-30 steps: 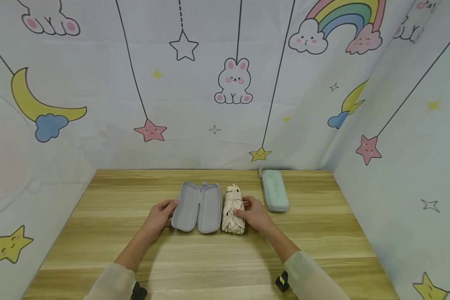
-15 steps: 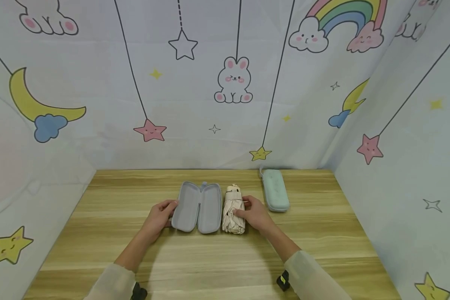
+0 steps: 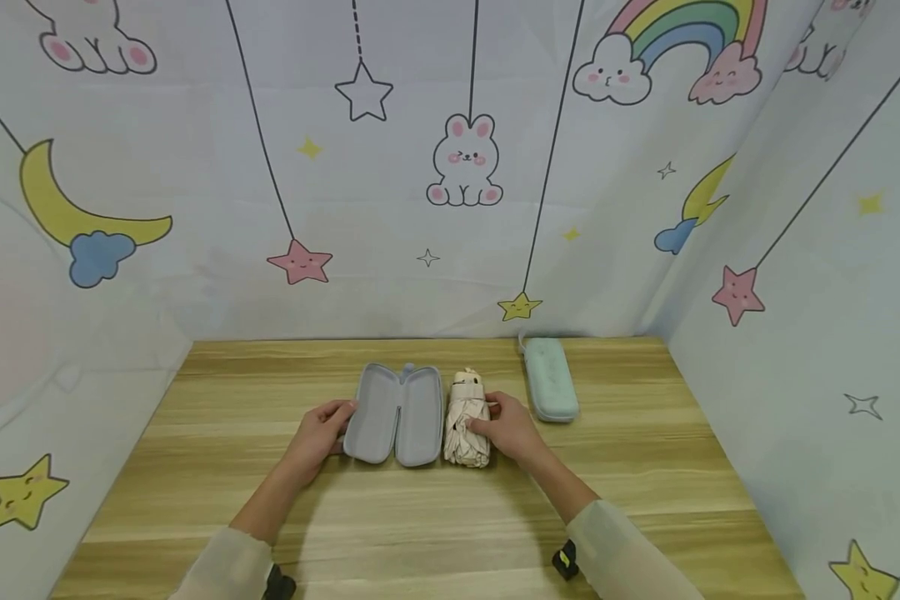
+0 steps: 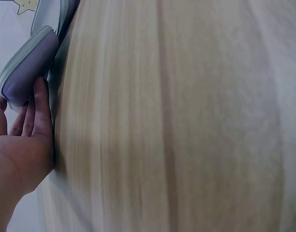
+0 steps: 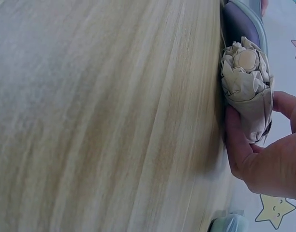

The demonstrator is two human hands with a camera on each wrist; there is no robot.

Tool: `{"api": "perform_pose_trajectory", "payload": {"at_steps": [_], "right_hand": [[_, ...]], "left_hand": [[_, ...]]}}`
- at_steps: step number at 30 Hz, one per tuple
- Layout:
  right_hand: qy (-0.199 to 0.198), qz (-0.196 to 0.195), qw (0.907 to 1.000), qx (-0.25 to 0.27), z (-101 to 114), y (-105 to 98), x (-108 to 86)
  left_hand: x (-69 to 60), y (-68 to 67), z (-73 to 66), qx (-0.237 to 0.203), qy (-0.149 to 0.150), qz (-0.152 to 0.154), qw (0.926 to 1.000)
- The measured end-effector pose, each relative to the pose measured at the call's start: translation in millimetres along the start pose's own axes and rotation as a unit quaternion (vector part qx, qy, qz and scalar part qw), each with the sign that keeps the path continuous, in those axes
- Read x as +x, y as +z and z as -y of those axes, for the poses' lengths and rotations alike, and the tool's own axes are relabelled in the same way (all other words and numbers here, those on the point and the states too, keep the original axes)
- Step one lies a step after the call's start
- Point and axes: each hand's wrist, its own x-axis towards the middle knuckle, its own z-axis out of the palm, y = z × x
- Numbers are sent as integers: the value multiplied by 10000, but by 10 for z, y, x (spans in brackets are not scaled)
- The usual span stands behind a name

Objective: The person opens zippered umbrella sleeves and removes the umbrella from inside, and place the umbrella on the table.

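An unzipped grey case lies spread with both halves facing up on the table. At its left edge my left hand holds the rim, thumb on top and fingers beneath, as the left wrist view shows on the case's outer shell. Right beside the case lies a folded beige umbrella, its crumpled end towards me. My right hand grips the umbrella from the right; in the right wrist view its thumb and fingers are round the umbrella.
A closed mint-green case with a loop lies behind and right of my right hand, near the back edge of the wooden table. Patterned cloth walls stand behind and at both sides of the table.
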Motion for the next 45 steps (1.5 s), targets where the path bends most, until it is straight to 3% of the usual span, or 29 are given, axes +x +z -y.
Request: {"api": "perform_pose_trajectory", "payload": {"at_steps": [19,31,38,45], "right_hand": [[-44,84,9999,-123,-36,-55,-22],[19,244,9990,373,2,-56,-77],[213,441,9965,683,55,-166,-123],[203,719,9954,594,68,-278,-160]], "left_hand": [[11,36,-9,-23,-18,-87,10000],[-57,23,-59,-83,-152,-95,9998],[-81,31,-212,408,-208,40,9989],[-141,-5,-346,1017,41,146,9947]]}}
